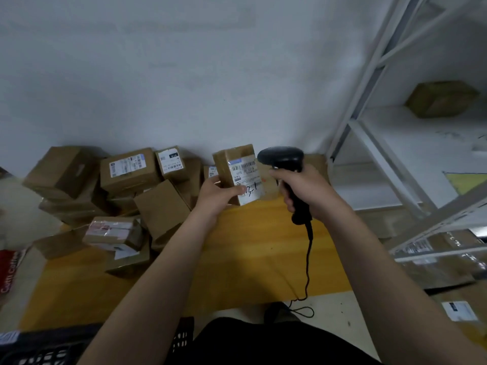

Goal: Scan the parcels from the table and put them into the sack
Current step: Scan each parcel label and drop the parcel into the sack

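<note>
A small parcel (237,172) is held upright at frame centre by the left hand (218,196), thumb on its label. A black scanner (286,169) is gripped by the right hand (305,189), just beside the parcel. More parcels (105,191) are piled on the yellow bench (250,259), centre left.

A brown parcel (232,164) with a white label (246,180) is seen beside a black scanner (287,164), over a yellow-orange table (253,248).
</note>
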